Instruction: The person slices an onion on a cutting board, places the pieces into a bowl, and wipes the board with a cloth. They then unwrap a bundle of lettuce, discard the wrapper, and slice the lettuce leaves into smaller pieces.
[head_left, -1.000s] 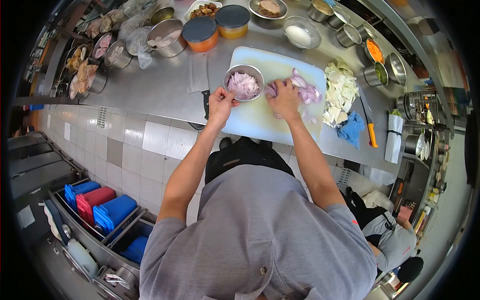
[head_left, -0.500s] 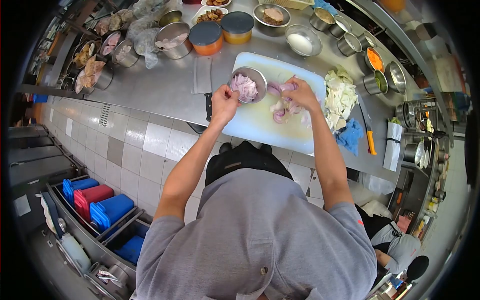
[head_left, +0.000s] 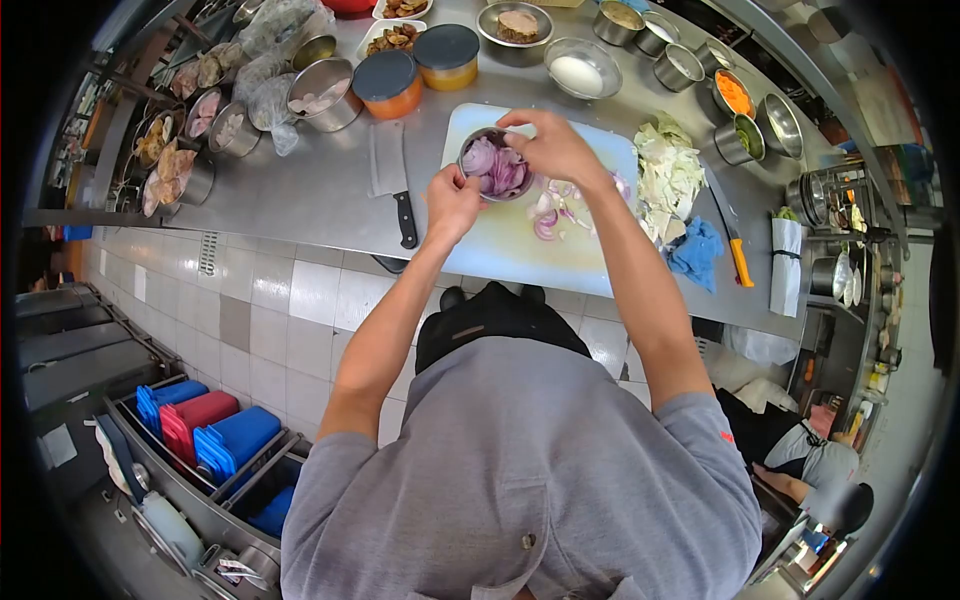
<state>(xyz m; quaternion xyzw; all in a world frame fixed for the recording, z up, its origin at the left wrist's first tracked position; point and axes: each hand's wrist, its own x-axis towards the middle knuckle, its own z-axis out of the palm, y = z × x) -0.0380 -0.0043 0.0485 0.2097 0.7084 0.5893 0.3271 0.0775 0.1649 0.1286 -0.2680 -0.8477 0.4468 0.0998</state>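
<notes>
My left hand (head_left: pixel 456 204) pinches the near-left rim of a small metal bowl (head_left: pixel 488 133), which is tilted over the white cutting board (head_left: pixel 560 250). Sliced red onion (head_left: pixel 496 168) fills the bowl. My right hand (head_left: pixel 556 150) is over the bowl's far right side, fingers apart and partly curled above the onion. Loose onion pieces (head_left: pixel 548 215) lie scattered on the board, right of the bowl. A cleaver (head_left: pixel 391 165) with a black handle lies left of the board.
Chopped cabbage (head_left: pixel 668 180) is heaped at the board's right edge, beside a blue cloth (head_left: pixel 695 255) and an orange-handled knife (head_left: pixel 738 255). Lidded tubs (head_left: pixel 387 85) and metal bowls (head_left: pixel 583 70) line the back. Another person (head_left: pixel 800 455) is at lower right.
My right hand has moved left from the board to the bowl, and more onion is in the bowl. Fewer slices lie on the board. My left hand keeps its grip.
</notes>
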